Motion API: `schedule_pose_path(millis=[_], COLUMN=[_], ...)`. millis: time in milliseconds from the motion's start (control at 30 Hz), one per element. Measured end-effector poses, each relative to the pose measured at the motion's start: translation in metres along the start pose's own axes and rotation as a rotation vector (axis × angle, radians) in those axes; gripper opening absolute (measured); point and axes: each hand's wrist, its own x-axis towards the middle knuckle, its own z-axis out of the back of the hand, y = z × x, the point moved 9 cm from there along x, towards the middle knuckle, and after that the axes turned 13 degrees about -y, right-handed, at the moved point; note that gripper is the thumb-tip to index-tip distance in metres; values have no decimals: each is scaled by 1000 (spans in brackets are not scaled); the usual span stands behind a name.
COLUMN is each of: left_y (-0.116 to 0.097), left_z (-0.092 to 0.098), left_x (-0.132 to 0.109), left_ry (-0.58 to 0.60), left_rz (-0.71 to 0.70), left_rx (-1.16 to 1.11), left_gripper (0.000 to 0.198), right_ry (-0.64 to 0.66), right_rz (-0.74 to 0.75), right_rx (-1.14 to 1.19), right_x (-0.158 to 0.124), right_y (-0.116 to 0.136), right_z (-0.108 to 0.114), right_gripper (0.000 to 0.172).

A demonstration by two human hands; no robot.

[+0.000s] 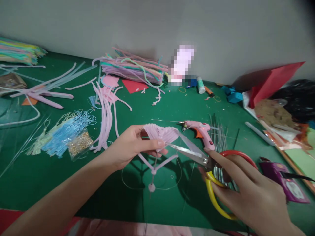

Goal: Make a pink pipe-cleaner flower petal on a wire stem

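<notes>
My left hand [137, 144] pinches a pale pink pipe-cleaner piece [161, 131], fan-shaped and made of strands laid side by side. Below it hangs a thin wire with a small pink ball [151, 187] at its end and two short pink arms branching from a knot. My right hand [248, 186] grips scissors [197, 154] with one red and one yellow handle loop. Their blades are spread, the tips at the right edge of the pink piece. Behind the blades, a pink hot glue gun [200, 129] lies on the green table.
Loose pink pipe cleaners [105, 118] lie left of centre, near blue tassels [61, 134] and a bag of gold beads [80, 144]. Pipe-cleaner bundles [133, 67] line the wall. Metal wires [220, 131] and a purple device [283, 180] are at right, a glue bottle [200, 85] behind.
</notes>
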Motion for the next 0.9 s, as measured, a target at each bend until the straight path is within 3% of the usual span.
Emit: schedule_pose_path(millis=[167, 400, 667, 900], left_y=[-1, -1, 0, 2], left_z=[0, -4, -7, -7], left_x=[0, -2, -4, -3], left_ry=[-53, -29, 1, 8], left_rz=[-26, -32, 0, 11], left_rx=[-12, -35, -108, -130], left_gripper=[23, 32, 31, 30], right_ry=[-21, -5, -113, -98], right_rz=[101, 101, 39, -30], right_rx=[-236, -238, -135, -51], right_x=[-2, 3, 10, 11], right_y=[10, 11, 9, 9], right_z=[5, 3, 3, 1], right_gripper=[50, 65, 53, 49])
